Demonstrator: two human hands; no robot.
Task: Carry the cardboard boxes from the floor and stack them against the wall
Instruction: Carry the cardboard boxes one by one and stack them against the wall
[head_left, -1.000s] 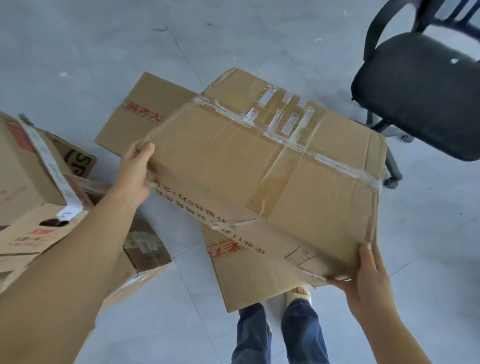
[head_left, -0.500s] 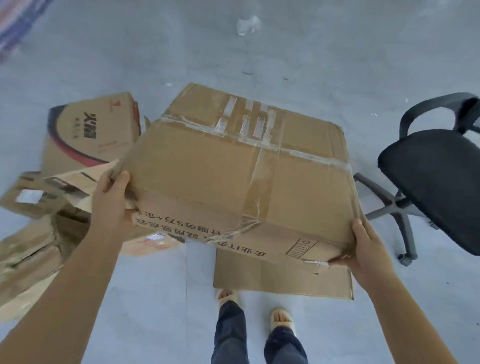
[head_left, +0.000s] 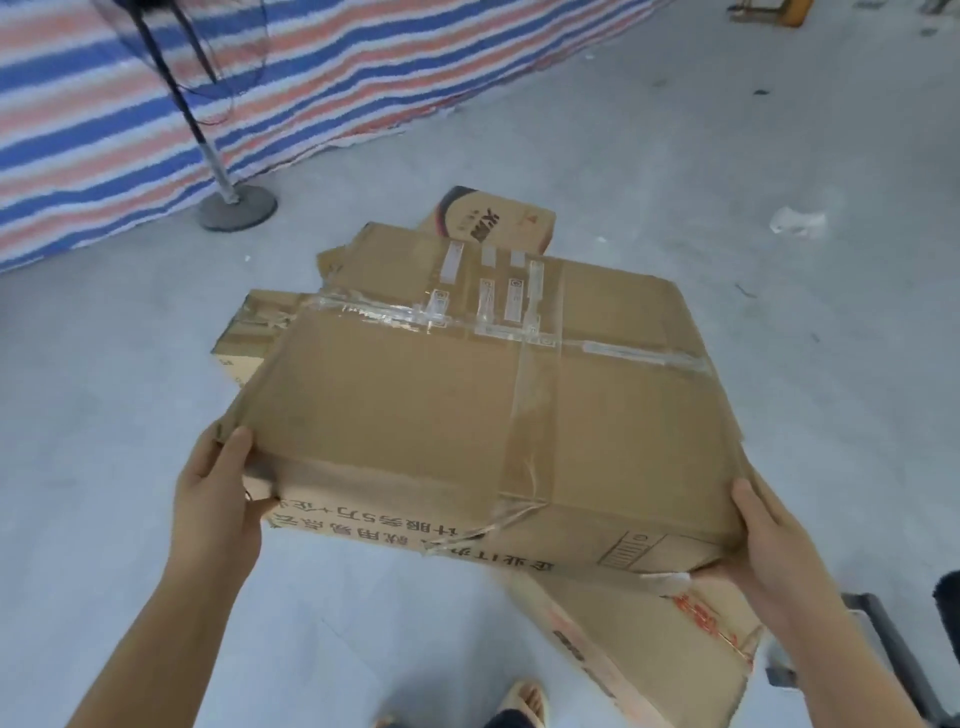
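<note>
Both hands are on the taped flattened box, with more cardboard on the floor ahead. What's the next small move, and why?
Probably keep it level and carry it forward. The left hand and right hand grip the taped box at opposite near corners, and other flattened boxes lie ahead on the floor.

**Held box at centre, more cardboard behind and below**

Centre: taped box (head_left: 467, 415), gripped at its near-left corner, 8 o'clock, by left hand (head_left: 215, 501) and at its near-right corner, 4 o'clock, by right hand (head_left: 774, 556). Behind it toward 12 o'clock, partly hidden: printed box (head_left: 488, 218) on the floor (head_left: 104, 415). At its far-left edge, 10 o'clock: another box (head_left: 244, 338), mostly hidden. Under the near-right corner, 5 o'clock: flat cardboard sheet (head_left: 649, 654). Far at 11 o'clock: fan stand (head_left: 236, 205), just before the tarpaulin (head_left: 78, 130). Bottom, 6 o'clock: sandalled foot (head_left: 527, 701).
</note>
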